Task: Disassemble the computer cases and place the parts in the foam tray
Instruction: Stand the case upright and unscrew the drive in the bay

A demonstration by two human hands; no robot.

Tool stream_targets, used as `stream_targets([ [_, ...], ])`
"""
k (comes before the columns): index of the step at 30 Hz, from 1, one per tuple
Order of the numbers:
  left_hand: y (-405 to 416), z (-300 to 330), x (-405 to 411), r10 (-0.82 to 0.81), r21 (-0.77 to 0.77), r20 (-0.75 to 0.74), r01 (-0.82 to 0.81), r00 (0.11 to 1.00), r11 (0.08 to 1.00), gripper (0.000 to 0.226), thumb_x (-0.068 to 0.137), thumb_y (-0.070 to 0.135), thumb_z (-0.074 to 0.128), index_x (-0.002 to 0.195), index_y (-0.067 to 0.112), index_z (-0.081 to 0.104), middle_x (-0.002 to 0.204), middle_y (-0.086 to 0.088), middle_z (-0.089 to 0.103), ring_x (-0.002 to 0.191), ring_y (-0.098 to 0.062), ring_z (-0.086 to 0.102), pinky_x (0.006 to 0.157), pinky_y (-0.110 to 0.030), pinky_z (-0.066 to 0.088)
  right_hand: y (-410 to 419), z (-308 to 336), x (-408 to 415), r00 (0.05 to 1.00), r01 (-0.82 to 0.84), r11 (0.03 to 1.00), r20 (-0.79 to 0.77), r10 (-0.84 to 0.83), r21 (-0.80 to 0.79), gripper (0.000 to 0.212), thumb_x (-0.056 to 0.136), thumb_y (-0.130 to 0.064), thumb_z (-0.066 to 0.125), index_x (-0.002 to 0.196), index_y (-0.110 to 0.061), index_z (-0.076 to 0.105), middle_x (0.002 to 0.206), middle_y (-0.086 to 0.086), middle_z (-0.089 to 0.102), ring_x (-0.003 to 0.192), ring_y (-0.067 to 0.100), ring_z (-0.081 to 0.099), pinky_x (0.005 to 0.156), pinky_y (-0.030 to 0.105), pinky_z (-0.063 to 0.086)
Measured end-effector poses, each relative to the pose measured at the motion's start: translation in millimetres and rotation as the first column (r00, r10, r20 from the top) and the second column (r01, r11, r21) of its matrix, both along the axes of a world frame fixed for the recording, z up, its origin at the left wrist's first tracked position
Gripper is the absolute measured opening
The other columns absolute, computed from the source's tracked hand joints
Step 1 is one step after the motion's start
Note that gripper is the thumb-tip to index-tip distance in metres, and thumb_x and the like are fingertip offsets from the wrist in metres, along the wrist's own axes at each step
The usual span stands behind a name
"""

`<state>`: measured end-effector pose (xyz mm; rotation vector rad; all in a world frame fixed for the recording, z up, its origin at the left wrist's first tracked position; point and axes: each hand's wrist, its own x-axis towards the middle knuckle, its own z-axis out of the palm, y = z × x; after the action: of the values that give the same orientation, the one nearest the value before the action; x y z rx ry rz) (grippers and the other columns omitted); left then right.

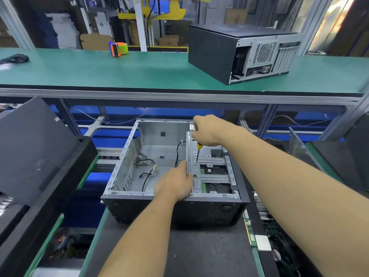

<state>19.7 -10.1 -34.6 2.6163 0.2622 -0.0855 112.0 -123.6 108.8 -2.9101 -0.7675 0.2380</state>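
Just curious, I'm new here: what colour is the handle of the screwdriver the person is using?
Yellow, with black; the screwdriver shows in the head view.

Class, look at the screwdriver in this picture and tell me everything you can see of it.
The screwdriver has a yellow and black handle and a thin dark metal shaft. It stands nearly upright, tilted slightly, tip down on a screw in the silver drive bracket inside the open computer case. The right hand grips its handle from above, hiding most of it.
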Motion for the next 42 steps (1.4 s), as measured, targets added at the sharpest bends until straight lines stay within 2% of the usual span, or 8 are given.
stream_targets([
  [5,0.0,0.1,0.0,0.004,-0.007,0.003,-0.004,1.0,1.0,0.029,0.101,0.033,0.034,0.126,0.024,0.046,0.11,-0.006,0.067,0.088,-0.028,0.056,0.077,-0.041,0.048,-0.2,-0.1,2.8,0.994,0.042,0.997,0.103,-0.035,-0.064,0.032,0.104,-0.025,0.038,0.074,-0.014,0.043,0.076,0.005,0.049,0.062,0.02,0.045,0.061,0.034,0.039],
  [10,-0.4,-0.5,0.0,0.005,-0.004,0.006,-0.005,1.0,1.0,0.035,0.102,0.034,0.034,0.134,0.026,0.044,0.111,-0.004,0.068,0.088,-0.026,0.057,0.074,-0.039,0.046,-2.1,1.9,1.6,0.997,-0.038,0.999,0.073,0.04,-0.017,0.007,0.095,-0.015,0.044,0.094,-0.012,0.051,0.092,0.007,0.056,0.076,0.025,0.053,0.067,0.037,0.048],
  [15,-0.4,-0.5,0.4,0.004,-0.007,0.006,-0.004,1.0,1.0,0.038,0.103,0.035,0.035,0.139,0.026,0.043,0.117,-0.005,0.067,0.089,-0.024,0.054,0.075,-0.038,0.044,-2.3,1.0,-0.8,0.998,-0.066,0.997,0.006,0.066,0.036,0.016,0.095,-0.019,0.05,0.11,-0.012,0.052,0.105,0.007,0.053,0.088,0.028,0.054,0.074,0.039,0.048],
  [19,-0.3,0.2,0.4,0.01,-0.003,0.0,-0.01,1.0,1.0,0.045,0.103,0.035,0.034,0.148,0.026,0.038,0.122,-0.007,0.067,0.089,-0.024,0.051,0.077,-0.037,0.043,-1.1,-1.0,2.8,0.997,0.037,0.999,0.064,-0.036,-0.016,0.037,0.105,-0.039,0.036,0.082,-0.013,0.046,0.084,0.004,0.05,0.078,0.027,0.052,0.069,0.037,0.043],
  [22,-0.7,1.6,0.3,0.003,-0.008,-0.003,-0.003,1.0,1.0,0.045,0.103,0.035,0.034,0.147,0.026,0.038,0.122,-0.006,0.067,0.093,-0.026,0.055,0.081,-0.04,0.049,-2.1,0.0,4.3,0.995,0.005,0.998,0.096,0.001,-0.064,0.034,0.105,-0.027,0.04,0.075,-0.013,0.043,0.079,0.008,0.054,0.062,0.021,0.046,0.055,0.034,0.037],
  [28,-0.4,1.4,-0.2,0.004,-0.009,-0.005,-0.004,1.0,1.0,0.04,0.103,0.035,0.034,0.141,0.028,0.042,0.12,-0.005,0.067,0.091,-0.026,0.056,0.079,-0.039,0.048,-5.5,7.0,1.8,0.988,-0.155,0.987,0.023,0.156,-0.04,0.009,0.097,-0.011,0.048,0.101,-0.014,0.055,0.098,0.003,0.054,0.088,0.025,0.054,0.074,0.036,0.046],
  [33,-0.2,0.5,0.8,0.011,-0.004,-0.01,-0.011,1.0,1.0,0.045,0.103,0.035,0.033,0.147,0.027,0.037,0.123,-0.006,0.067,0.09,-0.025,0.053,0.077,-0.038,0.046,-3.6,4.8,-1.5,0.994,-0.096,0.994,-0.043,0.098,0.047,0.018,0.095,-0.013,0.046,0.112,-0.014,0.053,0.104,0.004,0.045,0.078,0.018,0.049,0.069,0.034,0.04],
  [42,-1.3,2.0,-1.0,0.004,-0.002,-0.011,-0.004,1.0,1.0,0.048,0.103,0.034,0.033,0.151,0.026,0.035,0.125,-0.005,0.067,0.102,-0.029,0.061,0.08,-0.039,0.047,-2.2,3.9,0.4,0.995,-0.011,0.99,0.096,0.024,-0.139,0.017,0.097,-0.007,0.044,0.081,-0.006,0.047,0.08,0.009,0.051,0.063,0.022,0.043,0.059,0.034,0.039],
])
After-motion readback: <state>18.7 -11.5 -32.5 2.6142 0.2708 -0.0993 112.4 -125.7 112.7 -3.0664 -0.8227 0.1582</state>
